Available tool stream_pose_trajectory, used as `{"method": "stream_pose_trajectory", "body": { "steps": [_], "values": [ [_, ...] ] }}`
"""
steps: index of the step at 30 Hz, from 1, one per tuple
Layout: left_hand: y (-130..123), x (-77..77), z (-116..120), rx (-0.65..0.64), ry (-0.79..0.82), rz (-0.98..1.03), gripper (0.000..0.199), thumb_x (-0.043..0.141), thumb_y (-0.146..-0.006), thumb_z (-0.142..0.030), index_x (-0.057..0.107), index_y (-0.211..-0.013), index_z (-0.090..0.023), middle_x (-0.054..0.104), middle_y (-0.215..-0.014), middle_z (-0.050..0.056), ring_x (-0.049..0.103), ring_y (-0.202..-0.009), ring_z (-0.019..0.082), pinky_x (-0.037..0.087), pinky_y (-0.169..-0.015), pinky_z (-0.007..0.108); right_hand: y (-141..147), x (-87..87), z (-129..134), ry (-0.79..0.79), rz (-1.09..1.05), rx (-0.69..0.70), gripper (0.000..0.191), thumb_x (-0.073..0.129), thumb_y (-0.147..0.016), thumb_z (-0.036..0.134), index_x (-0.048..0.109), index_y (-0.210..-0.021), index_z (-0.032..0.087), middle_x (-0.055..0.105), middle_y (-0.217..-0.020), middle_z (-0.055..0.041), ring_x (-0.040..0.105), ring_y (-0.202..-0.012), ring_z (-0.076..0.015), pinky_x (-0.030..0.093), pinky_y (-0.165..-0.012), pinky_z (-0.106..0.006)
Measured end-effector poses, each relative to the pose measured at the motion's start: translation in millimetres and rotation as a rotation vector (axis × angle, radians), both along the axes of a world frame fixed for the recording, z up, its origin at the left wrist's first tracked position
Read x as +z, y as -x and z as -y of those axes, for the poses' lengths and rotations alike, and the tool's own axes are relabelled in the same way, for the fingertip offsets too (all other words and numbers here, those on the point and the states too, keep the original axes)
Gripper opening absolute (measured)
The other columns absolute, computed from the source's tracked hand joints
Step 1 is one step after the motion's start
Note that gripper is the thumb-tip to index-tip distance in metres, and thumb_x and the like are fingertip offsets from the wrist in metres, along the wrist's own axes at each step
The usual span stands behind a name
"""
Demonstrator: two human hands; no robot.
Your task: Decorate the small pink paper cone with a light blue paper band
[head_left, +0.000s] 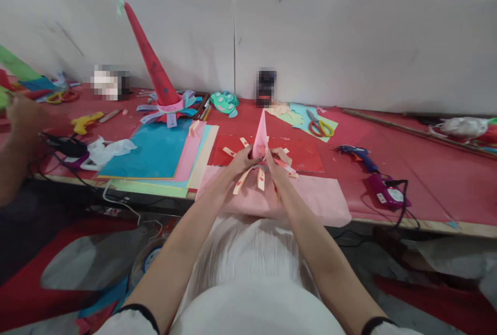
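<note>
Cone [261,134] of pink paper, sharply pointed, sits gripped between left hand [244,161] and right hand [276,162].

Pink cone [261,133] matt paper; scissor blades [311,115] smooth metal.

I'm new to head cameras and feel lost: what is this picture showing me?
There is no robot, only a person's two bare hands, seen from a camera worn on the head, looking forward and down. The left hand and right hand hold a small pink paper cone with pale strips spreading around its base. On the red tabletop lie scissors with red and yellow handles and a dark blue glue gun; a tall red cone stands further left.
</note>
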State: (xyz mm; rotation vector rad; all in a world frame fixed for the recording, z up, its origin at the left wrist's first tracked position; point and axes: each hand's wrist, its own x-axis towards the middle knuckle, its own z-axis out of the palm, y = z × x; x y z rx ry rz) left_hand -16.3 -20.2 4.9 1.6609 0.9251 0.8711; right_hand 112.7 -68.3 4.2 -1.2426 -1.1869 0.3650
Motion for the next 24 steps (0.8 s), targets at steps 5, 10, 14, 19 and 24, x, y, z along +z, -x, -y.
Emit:
{"method": "stream_pose_trajectory", "body": {
  "steps": [5, 10, 14, 19, 24],
  "values": [
    [-0.8, -0.7, -0.1, -0.013, -0.019, -0.016, 0.042, 0.066, -0.071, -0.043, 0.060, -0.102, -0.014, 0.066, -0.093, 0.007, 0.060, -0.084, 0.020, 0.049, -0.076, 0.033, 0.4, 2.1, -0.9, 0.010, 0.029, -0.023, 0.036, 0.053, -0.080, 0.049, 0.049, -0.059, 0.021, 0.056, -0.056, 0.0029, 0.052, -0.054, -0.0102, 0.042, -0.056, -0.024],
    [-0.8, -1.8, -1.4, -0.022, -0.031, -0.034, 0.042, 0.065, -0.072, -0.042, 0.060, -0.103, -0.014, 0.065, -0.093, 0.007, 0.060, -0.084, 0.020, 0.049, -0.077, 0.034, -0.6, 2.7, -0.5, 0.019, 0.012, 0.000, 0.034, 0.053, -0.081, 0.048, 0.050, -0.061, 0.021, 0.058, -0.058, 0.0027, 0.053, -0.055, -0.0105, 0.043, -0.058, -0.024],
    [-0.5, -2.7, -1.8, -0.012, -0.022, -0.028, 0.041, 0.066, -0.072, -0.040, 0.060, -0.103, -0.015, 0.065, -0.094, 0.007, 0.060, -0.085, 0.020, 0.049, -0.078, 0.034, -1.0, 2.5, -0.4, 0.024, 0.025, 0.007, 0.033, 0.053, -0.081, 0.047, 0.049, -0.061, 0.021, 0.058, -0.057, 0.0028, 0.053, -0.055, -0.0107, 0.043, -0.058, -0.024],
    [-1.2, -1.6, -0.5, -0.038, 0.013, 0.011, 0.041, 0.067, -0.071, -0.039, 0.060, -0.103, -0.015, 0.065, -0.094, 0.008, 0.060, -0.085, 0.020, 0.049, -0.078, 0.034, -1.2, 1.5, -2.1, 0.014, 0.024, -0.006, 0.031, 0.052, -0.081, 0.046, 0.050, -0.062, 0.022, 0.059, -0.058, 0.0027, 0.055, -0.055, -0.0110, 0.044, -0.058, -0.025],
    [-2.0, -3.0, -1.7, -0.034, 0.029, 0.026, 0.042, 0.068, -0.071, -0.040, 0.059, -0.103, -0.015, 0.064, -0.093, 0.006, 0.059, -0.082, 0.018, 0.049, -0.076, 0.033, -0.5, 1.9, -1.9, 0.015, 0.026, -0.001, 0.032, 0.052, -0.081, 0.048, 0.050, -0.063, 0.022, 0.059, -0.058, 0.0024, 0.056, -0.056, -0.0114, 0.045, -0.058, -0.025]
  ]
}}
